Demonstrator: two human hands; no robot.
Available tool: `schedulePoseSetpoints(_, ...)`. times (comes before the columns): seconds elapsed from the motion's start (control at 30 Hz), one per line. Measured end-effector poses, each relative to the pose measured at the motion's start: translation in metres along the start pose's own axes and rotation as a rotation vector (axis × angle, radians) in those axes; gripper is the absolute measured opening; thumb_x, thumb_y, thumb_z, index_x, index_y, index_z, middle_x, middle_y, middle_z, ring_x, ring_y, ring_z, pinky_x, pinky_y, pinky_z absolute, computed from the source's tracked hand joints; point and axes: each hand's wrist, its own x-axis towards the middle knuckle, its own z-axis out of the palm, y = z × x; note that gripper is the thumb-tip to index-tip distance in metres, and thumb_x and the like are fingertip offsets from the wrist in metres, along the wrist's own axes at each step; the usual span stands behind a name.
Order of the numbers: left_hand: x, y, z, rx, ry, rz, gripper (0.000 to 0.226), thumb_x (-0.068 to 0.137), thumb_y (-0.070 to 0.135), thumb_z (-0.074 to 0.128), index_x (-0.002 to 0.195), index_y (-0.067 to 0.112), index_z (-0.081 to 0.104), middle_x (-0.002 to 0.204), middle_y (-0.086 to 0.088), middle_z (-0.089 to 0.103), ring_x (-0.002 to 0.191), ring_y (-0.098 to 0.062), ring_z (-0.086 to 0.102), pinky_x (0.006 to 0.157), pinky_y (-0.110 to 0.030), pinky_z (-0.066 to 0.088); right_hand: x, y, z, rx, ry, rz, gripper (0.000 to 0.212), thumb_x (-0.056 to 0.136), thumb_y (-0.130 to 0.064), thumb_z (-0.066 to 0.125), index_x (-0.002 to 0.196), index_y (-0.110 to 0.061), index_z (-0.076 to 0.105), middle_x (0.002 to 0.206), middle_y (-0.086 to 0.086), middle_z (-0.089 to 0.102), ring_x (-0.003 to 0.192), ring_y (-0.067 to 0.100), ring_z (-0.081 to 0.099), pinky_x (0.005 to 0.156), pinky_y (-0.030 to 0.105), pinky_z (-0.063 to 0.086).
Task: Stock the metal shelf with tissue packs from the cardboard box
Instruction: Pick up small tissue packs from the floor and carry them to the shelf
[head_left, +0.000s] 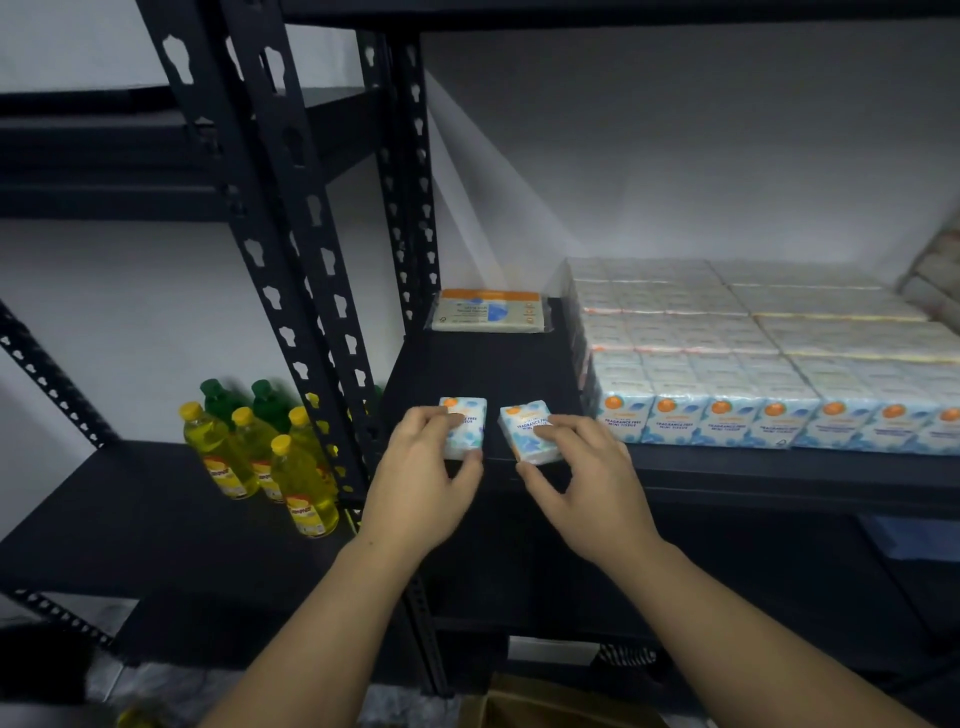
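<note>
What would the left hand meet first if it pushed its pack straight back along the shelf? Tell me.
Bare shelf lies ahead of the left hand and its mini tissue pack. The first thing in line looks to be the flat orange-topped tissue pack near the back wall, though depth is hard to judge.

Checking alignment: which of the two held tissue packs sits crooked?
The pack in the right hand, tissue pack: it is turned askew; the left one sits straight.

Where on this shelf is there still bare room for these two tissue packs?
Bare shelf runs between the flat pack at the back, the stacked tissue block on the right, and the hands at the front edge. The right side is packed solid.
</note>
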Motion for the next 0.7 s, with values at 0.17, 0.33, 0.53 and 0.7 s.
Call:
schedulePoseSetpoints(0.17, 0.002, -0.004, 0.001, 0.032, -0.024, 0.004, 0.051, 0.095, 0.041, 0.07, 0.141, 0.021, 0.06, 0.144, 0.009, 0.043, 0.129, -0.007, 0.048, 0.098, -0.015, 0.036, 0.008, -0.011, 0.002, -0.013, -0.055, 0.05, 0.049, 0.095, -0.041, 0.072, 0.138, -0.018, 0.065, 0.144, -0.007, 0.055, 0.132, 0.012, 0.049, 0.111, 0.03, 0.038)
schedulePoseSetpoints(0.33, 0.004, -0.008, 0.004, 0.01, -0.027, 0.037, 0.048, 0.099, 0.034, 0.066, 0.145, 0.02, 0.059, 0.141, 0.008, 0.041, 0.116, 0.007, 0.038, 0.098, -0.009, 0.032, 0.015, -0.016, 0.003, -0.006, -0.109, 0.034, 0.048, 0.098, -0.033, 0.069, 0.142, -0.015, 0.062, 0.145, -0.007, 0.051, 0.132, 0.01, 0.05, 0.11, 0.026, 0.043)
schedulePoseSetpoints(0.53, 0.016, -0.011, 0.008, -0.009, -0.029, 0.034, 0.043, 0.1, 0.03, 0.066, 0.142, 0.02, 0.062, 0.142, 0.005, 0.044, 0.117, 0.001, 0.044, 0.093, -0.006, 0.031, 0.029, -0.019, 0.009, 0.016, -0.094, 0.091, 0.038, 0.098, -0.03, 0.071, 0.132, -0.013, 0.067, 0.133, -0.007, 0.055, 0.12, 0.01, 0.057, 0.101, 0.02, 0.043)
schedulePoseSetpoints(0.7, 0.043, -0.011, 0.017, -0.004, -0.065, -0.024, 0.041, 0.103, 0.026, 0.061, 0.143, 0.021, 0.058, 0.146, 0.003, 0.043, 0.123, -0.013, 0.053, 0.091, -0.017, 0.039, 0.052, -0.024, 0.022, 0.011, -0.076, 0.173, 0.033, 0.099, -0.027, 0.068, 0.129, -0.013, 0.065, 0.13, -0.004, 0.053, 0.114, 0.014, 0.057, 0.096, 0.027, 0.05)
